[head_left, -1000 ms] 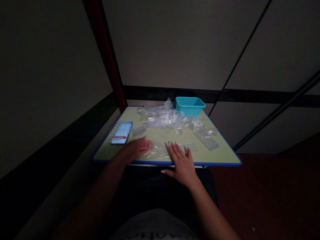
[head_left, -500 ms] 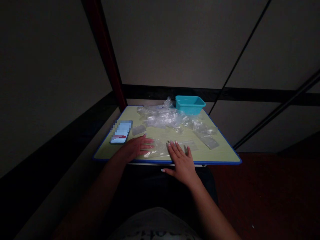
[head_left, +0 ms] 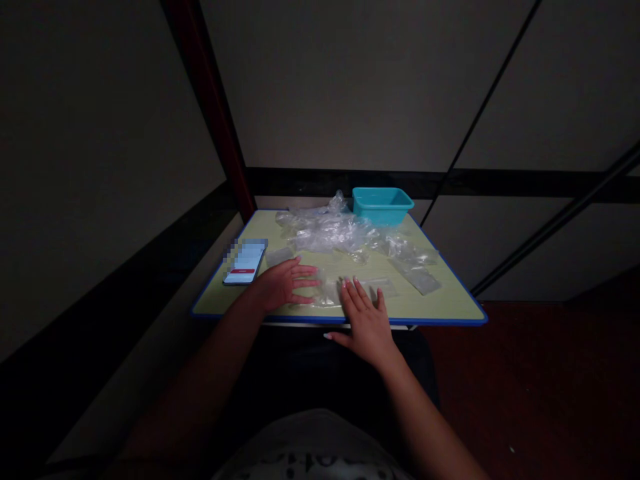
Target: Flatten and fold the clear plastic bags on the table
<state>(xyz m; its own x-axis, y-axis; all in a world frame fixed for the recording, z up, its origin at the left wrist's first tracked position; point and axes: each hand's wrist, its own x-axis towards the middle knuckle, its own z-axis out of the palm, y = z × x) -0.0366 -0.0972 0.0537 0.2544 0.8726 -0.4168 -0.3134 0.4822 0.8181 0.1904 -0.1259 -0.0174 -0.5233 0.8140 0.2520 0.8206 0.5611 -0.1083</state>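
A clear plastic bag (head_left: 327, 292) lies flat near the front edge of the yellow-green table (head_left: 425, 312). My left hand (head_left: 285, 287) is open at the bag's left end, its fingers spread and pointing right. Over the bag's middle rests my right hand (head_left: 364, 319), open, fingers stretched forward and the thumb out past the table edge. Behind both hands spreads a crumpled heap of clear plastic bags (head_left: 333, 233). A flat clear piece (head_left: 279, 255) lies just behind my left hand, and another (head_left: 421, 279) is at the right.
A phone (head_left: 245, 262) with a lit screen lies at the table's left side. The turquoise basket (head_left: 383, 210) stands at the back right corner. Walls rise behind and to the left of the table, which has a blue edge.
My left hand has shifted slightly right and forward, and the bag's left part now looks gathered closer to my right hand. My right hand has stayed nearly in place.
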